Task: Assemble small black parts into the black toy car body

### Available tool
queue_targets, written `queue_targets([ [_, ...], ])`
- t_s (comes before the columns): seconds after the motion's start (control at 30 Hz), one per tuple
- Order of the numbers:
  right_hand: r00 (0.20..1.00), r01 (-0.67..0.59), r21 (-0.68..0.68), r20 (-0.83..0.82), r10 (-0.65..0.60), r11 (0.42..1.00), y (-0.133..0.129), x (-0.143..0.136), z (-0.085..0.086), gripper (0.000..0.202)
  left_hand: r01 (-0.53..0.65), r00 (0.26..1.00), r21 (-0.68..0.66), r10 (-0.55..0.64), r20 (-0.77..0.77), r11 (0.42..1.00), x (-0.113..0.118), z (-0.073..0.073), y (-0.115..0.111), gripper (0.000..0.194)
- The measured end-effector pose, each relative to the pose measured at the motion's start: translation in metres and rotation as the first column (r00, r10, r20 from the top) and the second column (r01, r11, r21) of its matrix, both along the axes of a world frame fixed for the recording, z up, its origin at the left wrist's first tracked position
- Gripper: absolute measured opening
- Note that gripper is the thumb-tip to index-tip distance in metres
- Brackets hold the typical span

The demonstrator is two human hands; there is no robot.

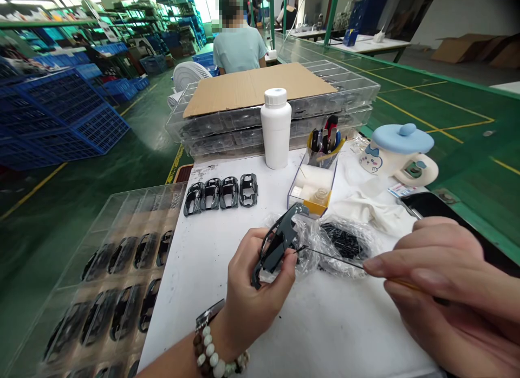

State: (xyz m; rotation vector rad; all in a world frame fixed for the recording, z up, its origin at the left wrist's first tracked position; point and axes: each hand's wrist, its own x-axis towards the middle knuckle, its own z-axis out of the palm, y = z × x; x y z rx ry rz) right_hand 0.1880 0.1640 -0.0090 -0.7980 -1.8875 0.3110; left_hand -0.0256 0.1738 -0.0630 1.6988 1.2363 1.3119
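My left hand point(255, 291) grips a dark plastic car-body part point(280, 240), tilted up between thumb and fingers above the white table point(195, 313). My right hand point(439, 275) pinches a thin dark rod-like tool point(335, 257), whose far end is at the part's right side by my left thumb. Behind the part lies an open clear plastic bag with small black pieces point(345, 240). Several similar dark car bodies point(229, 193) stand in a row at the back left of the table.
Left of the table is a clear tray point(117, 204) of dark parts. Farther back are a white bottle point(276, 129), a clear box point(311, 188) with tools, a lidded mug point(390, 150), a phone point(447, 215) and stacked trays under cardboard point(260, 88). A person sits beyond.
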Motion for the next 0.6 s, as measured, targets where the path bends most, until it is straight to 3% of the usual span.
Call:
queue_targets([
  [0.2,0.999,-0.036,0.0,-0.019,0.036,0.999,0.003,-0.004,0.004,0.05,0.001,1.0,0.001,-0.001,-0.013,1.0,0.001,0.002,-0.001,0.024],
  [0.6,0.999,-0.024,0.065,0.034,0.021,0.998,0.004,0.007,-0.001,0.042,-0.003,1.0,-0.001,0.003,-0.012,1.0,0.001,0.003,0.0,0.023],
])
